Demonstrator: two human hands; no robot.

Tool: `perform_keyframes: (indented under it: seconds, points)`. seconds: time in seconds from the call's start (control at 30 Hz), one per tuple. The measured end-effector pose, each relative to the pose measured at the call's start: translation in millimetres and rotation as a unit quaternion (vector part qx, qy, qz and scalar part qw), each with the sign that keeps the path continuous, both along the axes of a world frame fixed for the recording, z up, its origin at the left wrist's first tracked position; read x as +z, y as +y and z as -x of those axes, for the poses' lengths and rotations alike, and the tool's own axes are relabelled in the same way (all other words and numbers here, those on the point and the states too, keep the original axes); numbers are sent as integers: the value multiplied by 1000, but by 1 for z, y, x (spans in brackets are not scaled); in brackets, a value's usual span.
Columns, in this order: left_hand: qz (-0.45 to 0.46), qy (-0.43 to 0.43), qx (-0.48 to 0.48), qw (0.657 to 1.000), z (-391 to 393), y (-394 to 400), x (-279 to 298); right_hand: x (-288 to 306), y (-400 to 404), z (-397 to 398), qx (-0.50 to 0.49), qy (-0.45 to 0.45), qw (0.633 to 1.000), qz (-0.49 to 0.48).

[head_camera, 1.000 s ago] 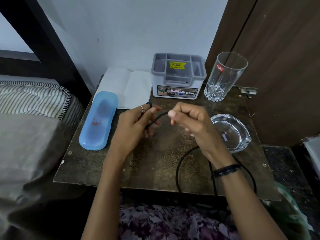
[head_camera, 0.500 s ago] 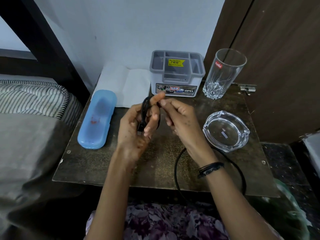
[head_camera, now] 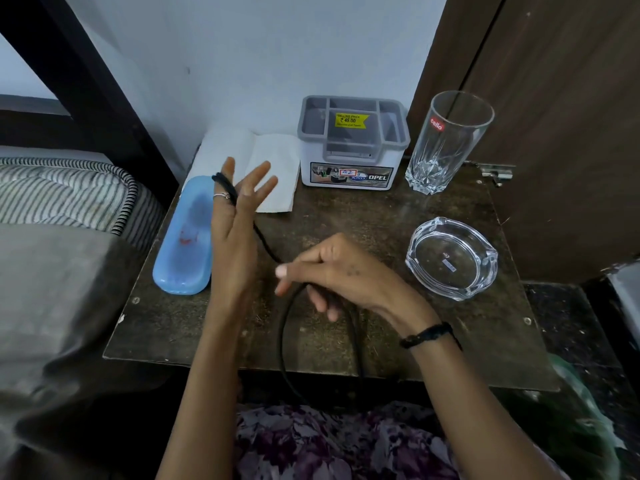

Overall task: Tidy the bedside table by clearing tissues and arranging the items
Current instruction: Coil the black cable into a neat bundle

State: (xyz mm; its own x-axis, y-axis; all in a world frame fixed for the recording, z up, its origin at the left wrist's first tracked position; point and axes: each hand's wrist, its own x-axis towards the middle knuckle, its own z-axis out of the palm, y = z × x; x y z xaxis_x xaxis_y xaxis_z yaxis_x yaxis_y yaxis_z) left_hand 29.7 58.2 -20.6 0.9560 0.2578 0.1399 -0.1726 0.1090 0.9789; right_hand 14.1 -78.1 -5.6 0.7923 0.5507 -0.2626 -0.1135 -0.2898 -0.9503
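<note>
Two hands are working one black cable (head_camera: 266,244) above the bench (head_camera: 346,216). Since half a second ago, the left hand (head_camera: 235,216) is opening, fingers spread, with cable looped around them; the right hand (head_camera: 341,271) is pinching the cable just below that loop, drawing slack toward the bench edge. Coiling is evidently progressing; a tissue (head_camera: 249,157) is lying beyond the left grip.

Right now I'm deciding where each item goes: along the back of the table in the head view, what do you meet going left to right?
White tissue → grey-and-white organiser box → tall clear glass.
</note>
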Motion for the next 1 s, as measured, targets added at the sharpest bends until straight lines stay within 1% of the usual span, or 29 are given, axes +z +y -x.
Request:
perform_keyframes:
  seconds: [0.07, 0.13, 0.17, 0.23, 0.33, 0.43, 0.5, 0.53, 0.6, 0.63, 0.67, 0.7, 0.73, 0.8, 0.87, 0.9, 1.0]
  points:
    - [-91, -12, -22, 996, 1, 5, -4, 8, -3, -2, -42, -7, 996, -75]
    - [-167, 0, -56, 984, -1, 6, -8, 11, -7, -5, -99, 11, 984, -151]
    - [-189, 10, -73, 979, -1, 5, -8, 10, -9, -7, -118, 26, 975, -188]
    - [-199, 21, -98, 975, -1, 1, -6, 7, -13, -10, -137, 53, 959, -242]
    - [-177, 28, -145, 973, 4, -3, 1, 6, -17, -11, -145, 84, 948, -270]
    - [-192, 25, -174, 965, 5, -1, 1, 5, -20, -10, -158, 135, 927, -313]
    - [-199, 21, -163, 966, 4, 2, -2, 4, -22, -11, -150, 134, 927, -316]
    - [-199, 17, -137, 970, 1, 4, -5, 4, -23, -12, -144, 113, 938, -295]
    - [-198, 17, -73, 977, 0, 4, -6, 3, -24, -16, -153, 35, 966, -207]
    - [-186, 29, -55, 981, 0, 3, -5, 0, -24, -18, -173, -18, 973, -153]
    - [-155, 46, -61, 985, 0, 3, -5, -2, -24, -18, -205, -75, 970, -105]
    - [-110, 67, -87, 988, -1, 4, -5, -6, -23, -19, -244, -124, 959, -65]
    - [-63, 89, -129, 986, -1, 7, -6, -9, -21, -20, -282, -158, 946, -36]
    - [6, 108, -235, 966, 1, 6, -3, -13, -21, -18, -332, -195, 923, -4]
    - [109, 104, -302, 941, 6, -3, 3, -14, -20, -16, -332, -223, 916, 31]
    - [174, 100, -305, 931, 8, -9, 7, -14, -18, -15, -317, -236, 917, 60]
    - [340, 61, -235, 909, 8, -21, 15, -15, -11, -12, -249, -257, 919, 163]
